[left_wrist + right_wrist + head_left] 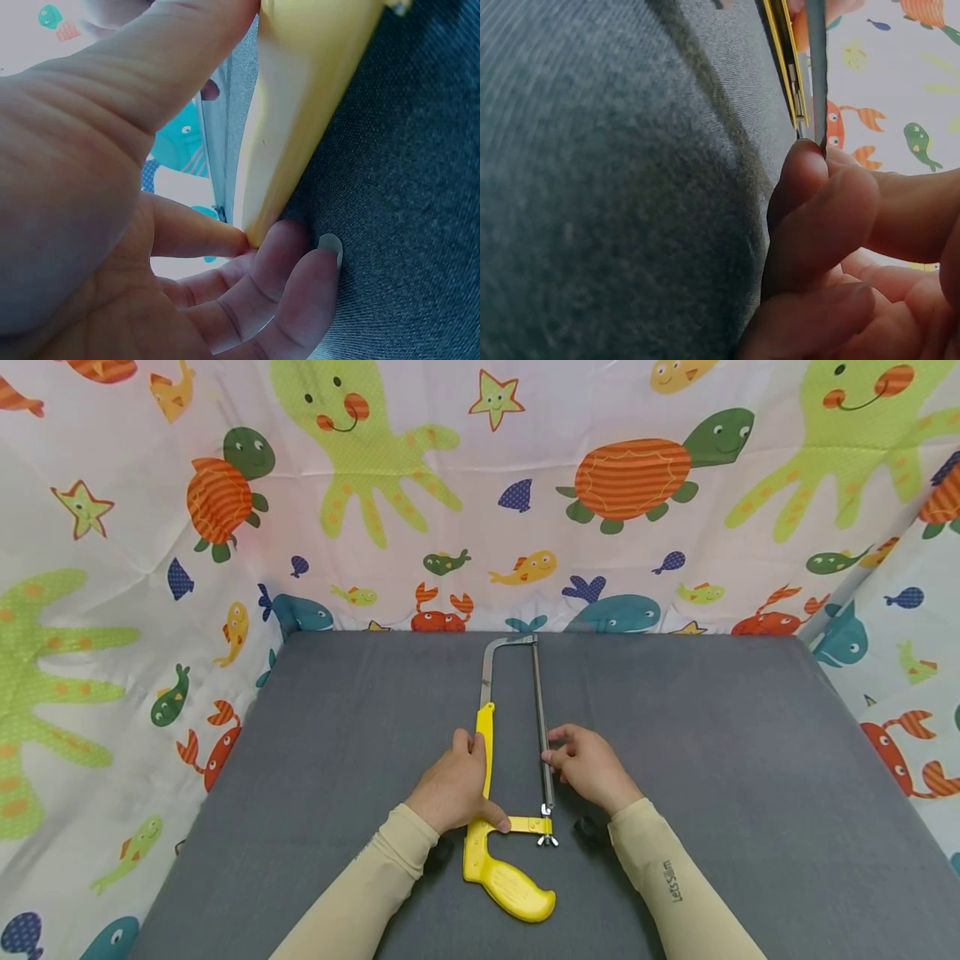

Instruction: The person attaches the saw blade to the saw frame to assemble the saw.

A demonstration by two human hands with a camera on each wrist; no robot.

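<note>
A hacksaw with a yellow handle [517, 889] lies on the grey cloth, its silver frame end pointing away from me. My left hand [453, 785] grips the yellow part of the frame [300, 97], with the thumb down by the short yellow arm. On the other side, my right hand [592, 768] pinches the thin metal blade [539, 693] between thumb and fingers. The right wrist view shows the blade [817, 67] running up from those fingertips. At the blade's near end is a wing nut [547, 841].
Grey cloth [712, 735] covers the table on both sides of the saw. A printed sea-animal curtain [525, 552] hangs along the back and sides. A dark object [590, 831] shows beside the right wrist.
</note>
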